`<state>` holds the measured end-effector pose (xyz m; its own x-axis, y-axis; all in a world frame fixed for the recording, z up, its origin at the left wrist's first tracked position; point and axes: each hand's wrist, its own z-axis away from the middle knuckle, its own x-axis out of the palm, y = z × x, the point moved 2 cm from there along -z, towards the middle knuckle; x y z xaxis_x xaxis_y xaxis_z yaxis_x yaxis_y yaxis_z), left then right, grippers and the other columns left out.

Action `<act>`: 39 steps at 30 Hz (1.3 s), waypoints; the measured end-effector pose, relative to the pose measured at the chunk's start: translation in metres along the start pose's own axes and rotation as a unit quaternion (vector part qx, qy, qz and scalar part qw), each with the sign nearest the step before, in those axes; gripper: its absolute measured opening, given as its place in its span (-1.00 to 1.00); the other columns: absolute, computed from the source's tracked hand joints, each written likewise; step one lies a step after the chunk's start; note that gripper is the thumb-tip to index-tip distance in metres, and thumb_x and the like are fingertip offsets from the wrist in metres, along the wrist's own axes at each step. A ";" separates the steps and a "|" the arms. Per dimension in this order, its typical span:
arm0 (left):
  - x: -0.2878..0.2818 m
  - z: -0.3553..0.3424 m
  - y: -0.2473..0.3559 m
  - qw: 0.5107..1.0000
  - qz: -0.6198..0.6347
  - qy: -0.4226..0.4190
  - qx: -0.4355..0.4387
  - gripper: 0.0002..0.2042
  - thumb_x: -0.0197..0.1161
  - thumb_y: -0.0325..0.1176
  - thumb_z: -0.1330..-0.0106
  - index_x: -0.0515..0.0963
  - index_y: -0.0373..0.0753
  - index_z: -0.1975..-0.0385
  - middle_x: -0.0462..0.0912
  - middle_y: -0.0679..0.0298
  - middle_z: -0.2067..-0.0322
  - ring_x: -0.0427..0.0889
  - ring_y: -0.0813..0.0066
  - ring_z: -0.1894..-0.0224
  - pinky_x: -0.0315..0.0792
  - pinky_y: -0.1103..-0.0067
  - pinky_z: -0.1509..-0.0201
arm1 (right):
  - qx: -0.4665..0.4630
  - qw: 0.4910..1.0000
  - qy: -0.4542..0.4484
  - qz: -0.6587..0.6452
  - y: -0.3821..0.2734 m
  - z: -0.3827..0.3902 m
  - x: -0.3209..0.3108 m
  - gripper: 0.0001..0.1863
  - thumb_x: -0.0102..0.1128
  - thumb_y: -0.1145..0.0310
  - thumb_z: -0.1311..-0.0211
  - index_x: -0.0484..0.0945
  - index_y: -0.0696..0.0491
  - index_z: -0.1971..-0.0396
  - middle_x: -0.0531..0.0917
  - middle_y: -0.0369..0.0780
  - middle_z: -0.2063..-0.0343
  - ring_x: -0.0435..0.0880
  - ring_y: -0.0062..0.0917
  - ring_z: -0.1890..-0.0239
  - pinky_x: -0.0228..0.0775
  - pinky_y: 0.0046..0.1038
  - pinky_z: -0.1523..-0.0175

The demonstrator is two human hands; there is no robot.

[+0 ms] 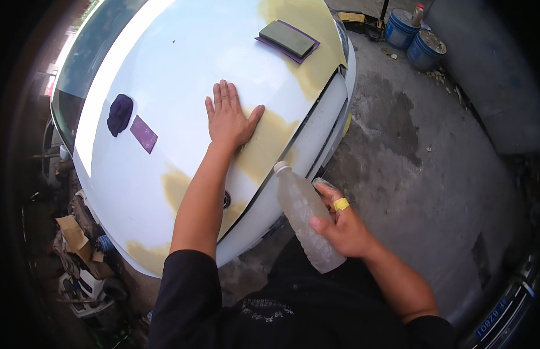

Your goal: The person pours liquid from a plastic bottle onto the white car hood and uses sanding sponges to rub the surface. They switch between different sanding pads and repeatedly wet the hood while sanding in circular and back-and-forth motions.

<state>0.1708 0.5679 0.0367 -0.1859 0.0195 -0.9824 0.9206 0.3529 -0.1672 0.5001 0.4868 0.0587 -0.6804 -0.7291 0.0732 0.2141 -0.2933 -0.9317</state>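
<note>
My left hand (230, 119) lies flat with fingers stretched out on a white car hood (182, 75) that carries several yellowish filler patches (267, 148). Wrapped in my right hand (342, 227) is a cloudy plastic bottle (305, 212) with a white cap, tilted up and left beside the hood's front edge. A yellow band circles one right finger. On the hood's far right, a grey-green sanding block (287, 38) rests on a purple sheet. Left of my left hand lie a crumpled dark purple cloth (120, 115) and a small purple sandpaper piece (144, 134).
Two blue buckets (426, 49) stand on the concrete floor (421, 168) at the far right, near a grey panel (491, 75). Cardboard (73, 234) and assorted clutter lie at lower left. Another vehicle's bumper and plate (499, 317) show at lower right.
</note>
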 end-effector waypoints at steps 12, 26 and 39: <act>0.012 0.123 0.031 0.999 -0.024 -0.025 0.012 -0.14 0.00 0.11 -0.39 -0.12 -0.39 -0.47 -0.19 -0.03 -0.51 -0.27 0.10 -0.56 -0.36 0.21 -0.57 | -0.014 0.997 -0.041 -0.071 -0.006 0.002 0.008 -0.15 0.25 0.14 -0.31 0.04 0.27 -0.40 0.40 0.07 -0.23 0.37 -0.28 -0.32 0.19 -0.31 -0.36; 0.014 -0.014 0.078 0.996 -0.028 0.000 0.086 -0.15 -0.23 0.27 -0.43 -0.08 -0.35 -0.47 -0.15 0.03 -0.51 -0.29 0.16 -0.57 -0.38 0.04 -0.53 | -0.002 0.992 0.030 -0.122 0.001 0.017 -0.006 -0.18 0.30 0.22 -0.27 0.09 0.29 -0.37 0.39 -0.02 -0.25 0.34 -0.33 -0.33 0.14 -0.33 -0.40; 0.009 0.121 0.049 0.953 0.002 -0.062 0.296 -0.35 0.01 -0.07 -0.37 0.17 -0.19 -0.43 0.02 0.26 -0.50 -0.11 0.27 -0.55 -0.26 0.27 -0.58 | -0.014 0.997 -0.012 -0.079 0.013 0.013 -0.003 -0.21 0.26 0.14 -0.29 0.14 0.24 -0.36 0.42 0.00 -0.23 0.39 -0.30 -0.31 0.14 -0.34 -0.39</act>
<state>0.2556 0.4719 0.0092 -0.1740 -0.1047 -0.9792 0.9607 -0.2366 -0.1455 0.5144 0.4771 0.0507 -0.6871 -0.6901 0.2273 0.0865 -0.3883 -0.9175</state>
